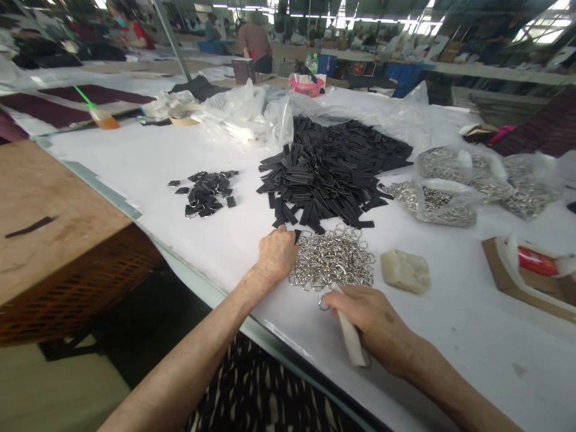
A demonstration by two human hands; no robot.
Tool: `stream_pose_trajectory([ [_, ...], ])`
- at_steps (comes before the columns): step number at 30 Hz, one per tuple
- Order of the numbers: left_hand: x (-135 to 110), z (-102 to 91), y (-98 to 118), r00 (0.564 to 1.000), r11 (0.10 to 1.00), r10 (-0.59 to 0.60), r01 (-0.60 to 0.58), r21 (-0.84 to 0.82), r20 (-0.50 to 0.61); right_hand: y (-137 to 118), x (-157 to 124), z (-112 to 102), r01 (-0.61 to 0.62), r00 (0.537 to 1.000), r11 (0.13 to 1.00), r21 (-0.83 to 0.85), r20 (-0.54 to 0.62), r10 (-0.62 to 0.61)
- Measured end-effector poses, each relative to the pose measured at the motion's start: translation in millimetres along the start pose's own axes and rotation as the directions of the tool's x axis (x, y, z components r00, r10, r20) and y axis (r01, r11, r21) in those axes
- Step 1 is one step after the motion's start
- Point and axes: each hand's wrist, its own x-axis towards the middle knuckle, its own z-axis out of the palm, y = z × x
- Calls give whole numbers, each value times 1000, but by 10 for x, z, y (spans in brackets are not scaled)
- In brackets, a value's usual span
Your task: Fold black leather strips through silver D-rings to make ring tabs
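Your left hand [278, 251] sits at the left edge of the rings [335, 259], with the strips [324, 174] just beyond, so straight ahead is blocked. To its left you have bare table [234, 246] up to the small pieces [209, 195]; a narrow lane runs between those and the strips, its far end closed by crumpled plastic [252, 117]. Your right hand [369, 318] has the rings just ahead and the block [405, 271] ahead to its right. Between block and box [499, 264] you could pass, as far as the bags [450, 195]. Right of your right forearm, the surface lies open.
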Motion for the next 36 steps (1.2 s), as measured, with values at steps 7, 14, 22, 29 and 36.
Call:
stream_pose_trajectory([
  [7, -61, -50, -63, 1000, 996, -14, 14, -92, 9, 80, 65, 261, 238, 963, 899, -369, -33, -268],
  [14, -323, -235, -235, 985, 865, -61, 131, -485, 158, 91, 67, 440, 273, 903, 815, -512, -156, -401],
  [22, -659, -199, -221, 879, 221, -79, 476, -851, 471, -31, 52, 386, 340, 891, 818, -464, -120, -439],
  [29, -768, -127, -162, 842, 12, -121, 531, -847, 526, 65, 89, 519, 340, 826, 784, -520, -233, -513],
  [36, -861, -83, -105, 844, 3, -178, 514, -858, 505, 83, 82, 496, 327, 801, 838, -438, -342, -491],
])
